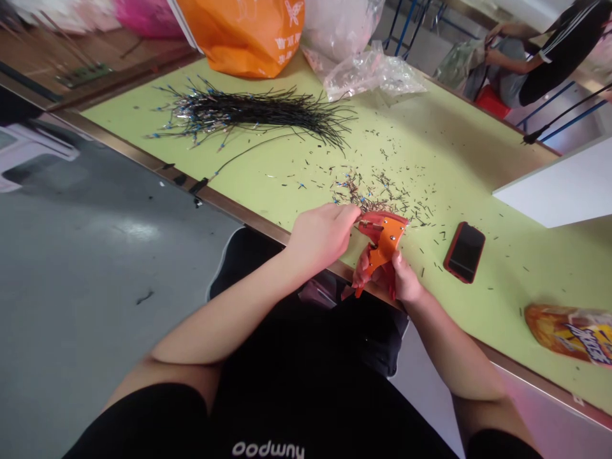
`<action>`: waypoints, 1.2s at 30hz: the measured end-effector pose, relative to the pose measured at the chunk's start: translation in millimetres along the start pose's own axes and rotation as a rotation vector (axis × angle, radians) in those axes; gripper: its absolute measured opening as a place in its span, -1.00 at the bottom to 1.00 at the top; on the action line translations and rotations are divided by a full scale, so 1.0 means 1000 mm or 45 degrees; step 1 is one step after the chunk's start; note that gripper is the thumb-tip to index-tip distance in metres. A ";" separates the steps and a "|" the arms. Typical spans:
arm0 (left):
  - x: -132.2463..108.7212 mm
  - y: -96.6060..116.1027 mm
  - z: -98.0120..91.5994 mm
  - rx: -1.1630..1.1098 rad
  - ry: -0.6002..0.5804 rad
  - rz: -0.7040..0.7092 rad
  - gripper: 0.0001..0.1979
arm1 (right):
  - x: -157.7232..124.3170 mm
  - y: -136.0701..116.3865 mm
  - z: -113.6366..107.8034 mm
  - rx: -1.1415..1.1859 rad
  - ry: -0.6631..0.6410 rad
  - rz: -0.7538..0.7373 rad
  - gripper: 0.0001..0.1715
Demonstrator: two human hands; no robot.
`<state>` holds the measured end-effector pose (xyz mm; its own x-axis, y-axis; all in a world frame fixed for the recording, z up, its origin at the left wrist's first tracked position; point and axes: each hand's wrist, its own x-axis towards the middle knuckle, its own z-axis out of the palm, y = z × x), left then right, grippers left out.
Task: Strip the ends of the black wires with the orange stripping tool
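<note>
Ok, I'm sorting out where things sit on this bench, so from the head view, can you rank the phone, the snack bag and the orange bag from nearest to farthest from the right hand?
Starting from the right hand:
1. Phone, lying on the table just to the hand's right.
2. Snack bag, farther right, near the table's front edge.
3. Orange bag, at the table's far edge, up and to the left.

A lime-green worktable (459,137) carries a sheaf of black terminal-tipped wires (253,111), scattered wire bits (377,191) — and a red-cased smartphone (465,252).

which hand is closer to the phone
Right. The right hand is beside the phone, not touching it; the left hand is farther away, beyond the right hand.
</note>
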<state>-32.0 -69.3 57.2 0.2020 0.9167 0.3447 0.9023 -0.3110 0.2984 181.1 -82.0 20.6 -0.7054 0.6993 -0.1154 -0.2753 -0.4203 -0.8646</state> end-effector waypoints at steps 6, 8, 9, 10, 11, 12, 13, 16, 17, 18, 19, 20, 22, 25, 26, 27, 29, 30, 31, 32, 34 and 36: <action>-0.002 0.001 -0.004 -0.073 0.039 -0.010 -0.74 | 0.000 -0.001 -0.003 0.072 0.001 0.011 -0.28; -0.003 0.002 -0.005 -0.092 0.038 -0.016 -0.72 | 0.001 -0.002 -0.003 0.077 0.013 0.022 -0.28; -0.003 0.002 -0.005 -0.091 0.035 -0.018 -0.72 | 0.001 -0.003 -0.003 0.068 0.022 0.031 -0.27; -0.003 0.002 -0.005 -0.085 0.031 -0.019 -0.71 | 0.001 -0.003 -0.004 0.057 0.032 0.037 -0.27; -0.004 0.003 -0.005 -0.079 0.029 -0.017 -0.71 | 0.001 -0.003 -0.004 0.045 0.041 0.043 -0.27; -0.004 0.003 -0.005 -0.073 0.030 -0.016 -0.71 | 0.001 -0.002 -0.005 0.035 0.049 0.047 -0.28; -0.004 0.003 -0.005 -0.070 0.036 -0.013 -0.72 | 0.002 -0.002 -0.005 0.029 0.058 0.048 -0.29; -0.004 0.002 -0.006 -0.076 0.055 0.004 -0.73 | 0.003 0.001 -0.009 0.025 0.059 0.052 -0.31; -0.005 0.002 -0.006 -0.080 0.062 0.010 -0.73 | 0.004 0.002 -0.009 0.025 0.053 0.054 -0.31; -0.005 0.002 -0.006 -0.083 0.067 0.017 -0.73 | 0.004 0.002 -0.010 0.022 0.051 0.057 -0.31; -0.005 0.002 -0.005 -0.086 0.071 0.023 -0.74 | 0.004 0.003 -0.010 0.015 0.052 0.058 -0.31; -0.005 0.002 -0.005 -0.088 0.072 0.026 -0.74 | 0.005 0.003 -0.010 0.004 0.061 0.058 -0.31; -0.006 0.001 -0.004 -0.086 0.064 0.021 -0.74 | 0.005 0.002 -0.009 -0.030 0.100 0.057 -0.31; -0.007 0.000 -0.001 -0.063 0.045 0.003 -0.76 | 0.005 0.002 -0.006 -0.097 0.158 0.062 -0.31; -0.007 0.000 -0.001 -0.055 0.042 0.003 -0.76 | 0.005 0.002 -0.005 -0.114 0.170 0.056 -0.31; -0.007 0.000 0.000 -0.051 0.038 0.007 -0.76 | 0.005 0.002 -0.004 -0.125 0.181 0.044 -0.31; -0.007 0.000 -0.001 -0.051 0.027 0.010 -0.76 | 0.005 0.004 -0.003 -0.132 0.200 0.014 -0.31; -0.006 0.000 -0.001 -0.056 0.016 0.010 -0.75 | 0.004 0.004 -0.002 -0.132 0.207 -0.001 -0.31; -0.005 0.001 -0.002 -0.064 0.002 0.012 -0.74 | 0.004 0.005 -0.001 -0.131 0.208 -0.009 -0.31; -0.004 0.001 -0.003 -0.073 -0.011 0.017 -0.72 | 0.003 0.006 -0.001 -0.127 0.204 -0.019 -0.31; -0.001 -0.001 -0.005 -0.093 -0.031 0.037 -0.69 | 0.002 0.008 0.001 -0.112 0.186 -0.044 -0.32; 0.000 -0.006 -0.006 -0.110 -0.029 0.063 -0.65 | 0.001 0.009 0.001 -0.088 0.158 -0.074 -0.32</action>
<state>-39.2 -69.0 60.6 0.2551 0.9049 0.3406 0.8550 -0.3756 0.3576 177.4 -85.6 13.5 -0.6022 0.7892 -0.1204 -0.2645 -0.3395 -0.9026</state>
